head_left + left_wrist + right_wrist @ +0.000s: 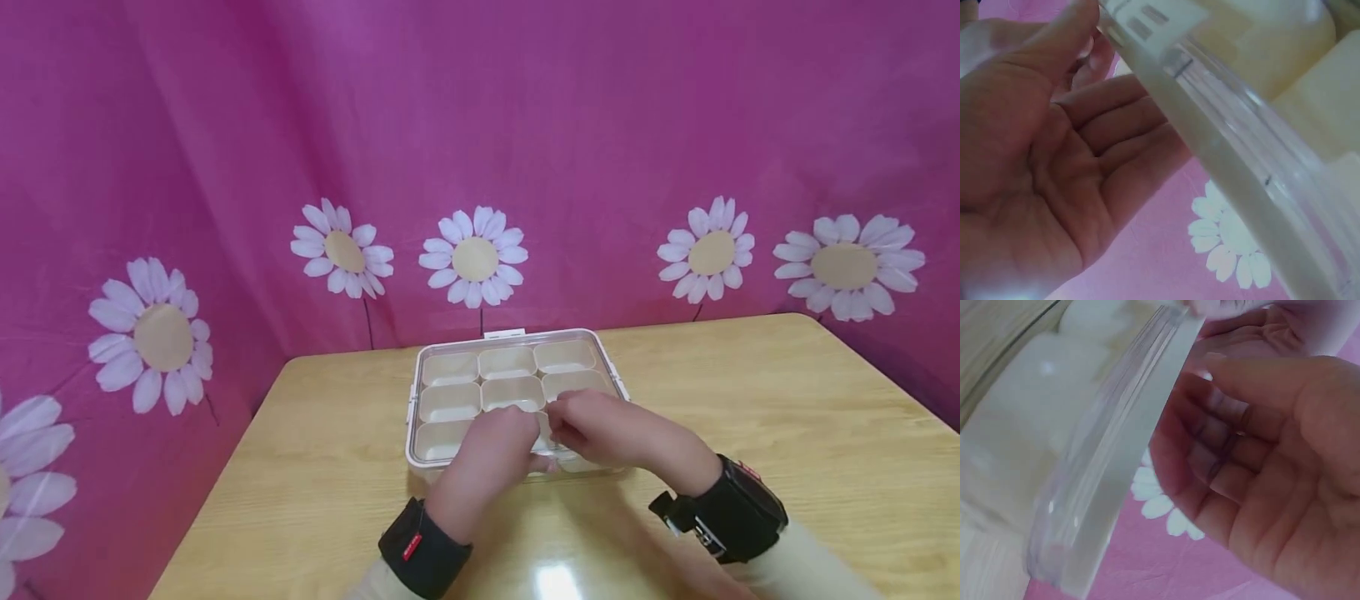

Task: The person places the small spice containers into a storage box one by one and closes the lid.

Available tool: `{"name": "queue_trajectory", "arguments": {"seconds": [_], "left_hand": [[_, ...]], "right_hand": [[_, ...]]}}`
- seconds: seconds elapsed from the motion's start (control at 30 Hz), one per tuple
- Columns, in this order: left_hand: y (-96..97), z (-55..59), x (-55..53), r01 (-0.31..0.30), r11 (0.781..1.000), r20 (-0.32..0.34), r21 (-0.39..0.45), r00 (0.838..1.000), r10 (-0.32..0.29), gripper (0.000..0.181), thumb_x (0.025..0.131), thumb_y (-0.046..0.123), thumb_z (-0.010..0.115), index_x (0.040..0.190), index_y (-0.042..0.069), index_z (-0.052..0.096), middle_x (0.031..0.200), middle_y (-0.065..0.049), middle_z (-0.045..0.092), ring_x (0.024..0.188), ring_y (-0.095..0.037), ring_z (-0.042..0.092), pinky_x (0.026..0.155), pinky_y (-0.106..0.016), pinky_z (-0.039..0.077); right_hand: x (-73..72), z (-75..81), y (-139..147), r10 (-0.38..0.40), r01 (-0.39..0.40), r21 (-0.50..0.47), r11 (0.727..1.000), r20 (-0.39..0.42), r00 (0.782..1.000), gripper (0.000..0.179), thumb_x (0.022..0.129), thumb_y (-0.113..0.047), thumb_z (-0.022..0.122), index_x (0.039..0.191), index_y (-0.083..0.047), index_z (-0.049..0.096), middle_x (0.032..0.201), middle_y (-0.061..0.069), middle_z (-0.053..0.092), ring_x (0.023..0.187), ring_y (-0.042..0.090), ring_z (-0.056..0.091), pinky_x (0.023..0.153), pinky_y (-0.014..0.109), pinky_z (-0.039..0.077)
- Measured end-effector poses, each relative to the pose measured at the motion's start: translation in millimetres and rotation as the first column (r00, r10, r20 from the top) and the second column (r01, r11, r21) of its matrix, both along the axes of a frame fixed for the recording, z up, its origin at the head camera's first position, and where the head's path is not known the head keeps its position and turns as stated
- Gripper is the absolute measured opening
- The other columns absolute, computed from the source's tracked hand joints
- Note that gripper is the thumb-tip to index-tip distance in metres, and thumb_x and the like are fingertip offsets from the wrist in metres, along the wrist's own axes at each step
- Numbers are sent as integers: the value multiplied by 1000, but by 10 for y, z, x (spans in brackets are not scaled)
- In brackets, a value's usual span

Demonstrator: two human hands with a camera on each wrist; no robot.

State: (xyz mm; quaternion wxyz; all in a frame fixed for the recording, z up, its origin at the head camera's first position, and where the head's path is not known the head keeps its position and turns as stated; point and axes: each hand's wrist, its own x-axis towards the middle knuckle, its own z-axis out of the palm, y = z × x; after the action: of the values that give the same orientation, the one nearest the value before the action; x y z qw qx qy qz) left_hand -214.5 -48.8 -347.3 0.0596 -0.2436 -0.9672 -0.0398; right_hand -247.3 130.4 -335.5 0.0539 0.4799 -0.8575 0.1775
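Observation:
A clear storage box [448, 402] with a pale rim and a grid of whitish compartments sits on the table. My left hand [491, 442] is at its front edge, the thumb by a white latch [1163, 22] and the fingers, nearly straight in the left wrist view, reaching over the rim. To its right, my right hand [603, 429] is over the front part of the lid. Its fingers [1219, 512] curve loosely beside the rim [1138, 434] in the right wrist view, with nothing seen in the palm. Whether its fingertips touch the lid is hidden.
The box stands on a light wooden table [322, 467], near its back edge. Behind and to the left hangs a magenta curtain [570, 150] printed with white daisies. Black bands [426, 550] are strapped round both wrists.

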Motion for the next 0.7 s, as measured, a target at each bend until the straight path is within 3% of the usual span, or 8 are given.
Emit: {"name": "queue_trajectory", "arguments": {"seconds": [0.13,0.33,0.5,0.7], "left_hand": [[-29,-29,12,21,1000,13,10,1000,-21,46,70,48,90,65,14,60,58,7,50,57,-11,47,56,-26,39],[-52,-56,41,63,998,-46,-18,997,-64,51,66,54,90,61,17,55,56,9,47,56,-10,44,57,-25,39],[-30,-66,29,94,995,-75,-36,992,-97,52,64,55,90,60,18,54,55,11,43,55,-8,42,57,-24,38],[-2,-93,4,85,995,-75,-57,993,-89,52,64,58,88,60,17,57,55,10,47,55,-9,44,57,-24,40]], "right_hand": [[-186,24,-22,62,-62,-5,998,9,998,22,87,8,68,75,-10,62,68,-9,48,65,4,42,61,21,41],[-661,35,-154,72,-79,-60,995,-106,992,24,80,14,67,71,-8,61,65,-4,49,63,7,44,59,23,43],[-984,-37,-313,48,-48,2,999,-126,991,8,82,11,70,87,6,70,81,13,69,77,25,67,74,36,56],[-1241,-74,-465,-19,26,124,992,-61,998,19,87,5,70,105,12,71,101,23,72,98,36,70,89,43,55]]}}
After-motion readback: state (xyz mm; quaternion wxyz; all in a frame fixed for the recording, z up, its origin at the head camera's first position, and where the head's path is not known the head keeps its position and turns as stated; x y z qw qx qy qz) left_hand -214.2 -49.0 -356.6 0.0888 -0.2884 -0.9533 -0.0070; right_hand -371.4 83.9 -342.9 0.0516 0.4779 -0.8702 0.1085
